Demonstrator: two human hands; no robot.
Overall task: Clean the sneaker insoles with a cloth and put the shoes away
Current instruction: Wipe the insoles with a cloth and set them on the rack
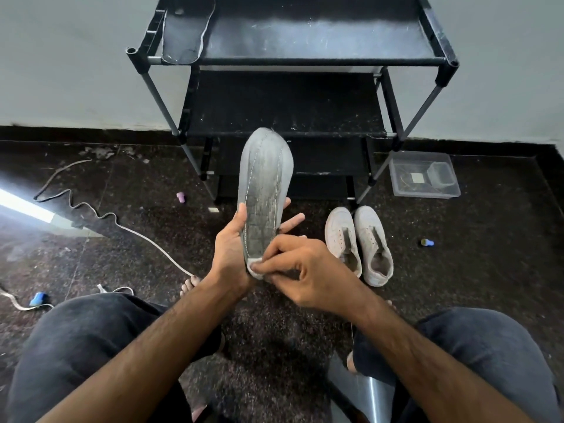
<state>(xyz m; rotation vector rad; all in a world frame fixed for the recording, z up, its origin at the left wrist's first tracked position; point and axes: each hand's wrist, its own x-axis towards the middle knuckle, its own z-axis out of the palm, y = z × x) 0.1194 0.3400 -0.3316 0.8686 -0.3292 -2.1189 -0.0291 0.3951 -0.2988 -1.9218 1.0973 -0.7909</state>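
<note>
Insole [265,190] in curled left hand [232,251]; right hand [300,270] pinching cloth [254,270] at heel.

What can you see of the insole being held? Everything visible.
The insole is grey, thin and flexible-looking, with pale stitch lines running lengthwise and dark grime across its lower half. It stands roughly upright, toe end up, in front of the shoe rack. The left hand grips its lower part; the right hand presses a small white cloth against the heel end.
</note>
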